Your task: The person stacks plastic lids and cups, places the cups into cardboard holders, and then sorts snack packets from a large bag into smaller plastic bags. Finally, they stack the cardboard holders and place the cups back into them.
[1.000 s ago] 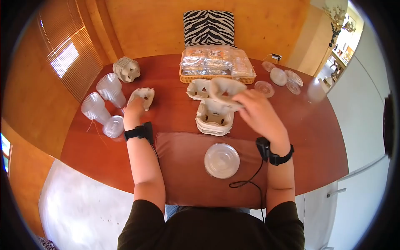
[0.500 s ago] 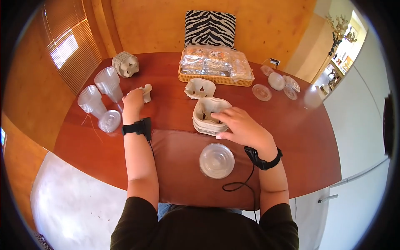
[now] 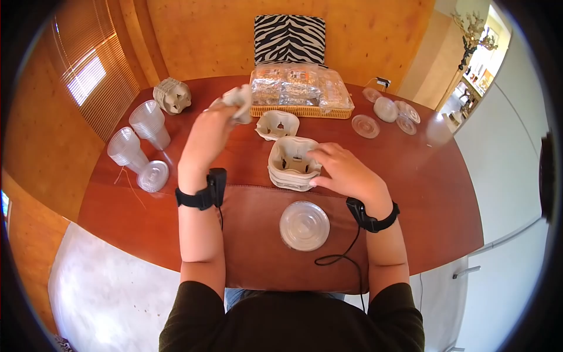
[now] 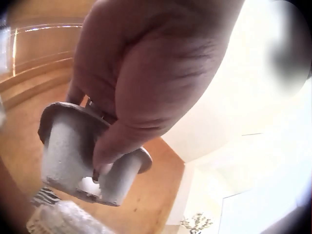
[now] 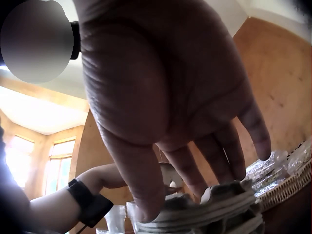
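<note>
My left hand [image 3: 206, 136] pinches a grey pulp cup carrier [image 3: 237, 104], lifted above the table left of the basket; in the left wrist view the thumb of my left hand [image 4: 156, 78] lies against the carrier's wall [image 4: 66, 151]. The right hand [image 3: 349, 176] rests at the right rim of a stack of pulp carriers [image 3: 290, 179], thumb at the near side and fingertips over the edge. The right wrist view shows the thumb and fingers of my right hand [image 5: 165, 87] about the stacked rims [image 5: 204, 214]. Another carrier [image 3: 277, 125] sits just behind the stack.
A wicker basket [image 3: 302, 111] of wrapped packets stands at the back. To the left are nested clear cups [image 3: 126, 149], a lid pile [image 3: 153, 176] and more carriers [image 3: 172, 95]. Lids [image 3: 366, 126] lie at the right rear; a lid stack [image 3: 304, 226] is in front, beside a black cable [image 3: 343, 256].
My right hand has put its carrier on the stack and stays at it. The left hand has raised the carrier from the table's left side and moved rightward with it.
</note>
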Action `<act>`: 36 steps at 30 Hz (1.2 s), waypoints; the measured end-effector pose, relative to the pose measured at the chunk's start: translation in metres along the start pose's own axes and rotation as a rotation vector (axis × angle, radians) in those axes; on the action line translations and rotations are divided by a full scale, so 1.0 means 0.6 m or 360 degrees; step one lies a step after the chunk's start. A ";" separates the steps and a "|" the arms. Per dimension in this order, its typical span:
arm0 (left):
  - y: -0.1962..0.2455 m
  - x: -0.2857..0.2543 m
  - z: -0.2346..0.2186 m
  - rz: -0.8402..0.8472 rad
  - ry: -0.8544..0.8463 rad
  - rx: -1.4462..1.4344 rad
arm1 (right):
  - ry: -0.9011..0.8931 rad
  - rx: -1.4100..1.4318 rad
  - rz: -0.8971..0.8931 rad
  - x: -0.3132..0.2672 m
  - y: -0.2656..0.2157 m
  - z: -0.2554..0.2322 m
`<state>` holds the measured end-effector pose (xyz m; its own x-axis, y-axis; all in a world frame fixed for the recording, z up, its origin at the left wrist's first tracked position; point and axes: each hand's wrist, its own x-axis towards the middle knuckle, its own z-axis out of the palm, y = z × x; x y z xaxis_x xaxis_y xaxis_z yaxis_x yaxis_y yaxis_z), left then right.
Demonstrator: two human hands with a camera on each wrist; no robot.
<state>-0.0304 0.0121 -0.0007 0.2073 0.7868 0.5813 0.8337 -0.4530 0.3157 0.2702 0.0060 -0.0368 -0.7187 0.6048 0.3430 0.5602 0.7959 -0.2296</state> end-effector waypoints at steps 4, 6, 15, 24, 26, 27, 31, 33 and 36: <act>0.092 0.003 0.011 0.0530 0.0013 -0.0024 | -0.0021 -0.0097 0.0250 -0.009 -0.006 -0.048; 0.134 -0.004 0.022 0.0617 -0.0085 -0.0158 | -0.0006 -0.0145 0.0406 -0.014 -0.011 -0.070; 0.142 -0.014 0.059 0.0330 -0.0944 -0.0366 | -0.0004 0.0003 0.0141 -0.015 -0.036 -0.075; -0.025 0.008 0.122 -0.0119 -0.0485 -0.0065 | -0.0110 -0.0076 -0.0199 0.009 -0.005 0.037; -0.057 0.009 0.154 -0.0164 -0.0544 0.0041 | -0.0084 -0.0086 -0.0206 0.007 -0.001 0.041; -0.068 0.014 0.170 -0.0186 -0.0577 0.0060 | -0.0116 -0.0085 -0.0187 0.008 -0.001 0.039; -0.096 0.034 0.220 -0.0264 -0.0750 0.0080 | -0.0185 -0.0034 -0.0147 0.013 -0.005 0.030; -0.096 0.042 0.233 -0.0379 -0.0849 0.0089 | -0.0208 0.0019 -0.0160 0.015 -0.005 0.022; -0.100 0.035 0.234 -0.0414 -0.0725 0.0153 | -0.0204 0.0073 -0.0175 0.014 -0.005 0.023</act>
<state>-0.0045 0.1147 -0.1128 0.1707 0.9801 0.1016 0.9260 -0.1948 0.3234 0.2570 0.0090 -0.0458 -0.8228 0.5104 0.2500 0.4582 0.8560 -0.2394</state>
